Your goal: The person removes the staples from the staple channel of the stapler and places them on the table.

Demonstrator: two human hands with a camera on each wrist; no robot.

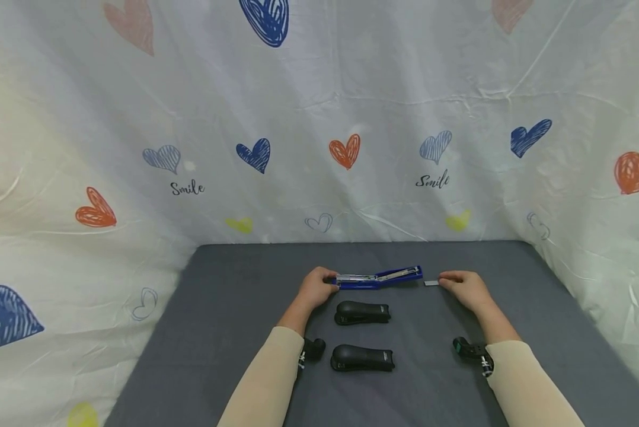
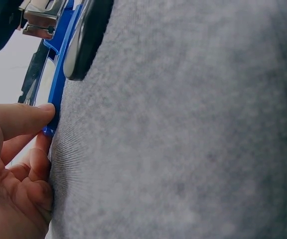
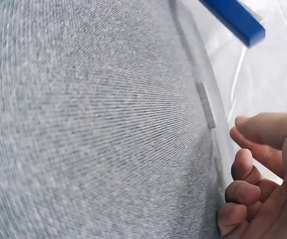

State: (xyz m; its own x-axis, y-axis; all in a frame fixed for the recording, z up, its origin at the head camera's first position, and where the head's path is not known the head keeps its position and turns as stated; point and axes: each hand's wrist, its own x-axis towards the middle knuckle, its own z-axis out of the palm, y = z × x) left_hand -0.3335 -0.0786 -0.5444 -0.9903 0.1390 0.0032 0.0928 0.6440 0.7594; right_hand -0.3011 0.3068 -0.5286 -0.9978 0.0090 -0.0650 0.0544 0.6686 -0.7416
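Observation:
A blue stapler (image 1: 371, 286) lies spread open on the grey cloth, its metal staple channel showing and its upper arm angled up to the right. My left hand (image 1: 315, 289) pinches its left end; in the left wrist view the thumb (image 2: 43, 112) presses on the blue base. Right of the stapler, a short grey strip of staples (image 1: 431, 283) rests on the cloth. Beside that strip is my right hand (image 1: 465, 289), fingers loosely bent. The right wrist view shows a gap between its fingertips (image 3: 241, 122) and the staple strip (image 3: 206, 105), with nothing held.
Two black staplers (image 1: 362, 312) (image 1: 362, 358) lie closed between my forearms, one behind the other. A grey cloth (image 1: 234, 344) covers the table. Behind it hangs a white curtain (image 1: 298, 196) printed with hearts. Each wrist wears a black camera mount (image 1: 470, 350).

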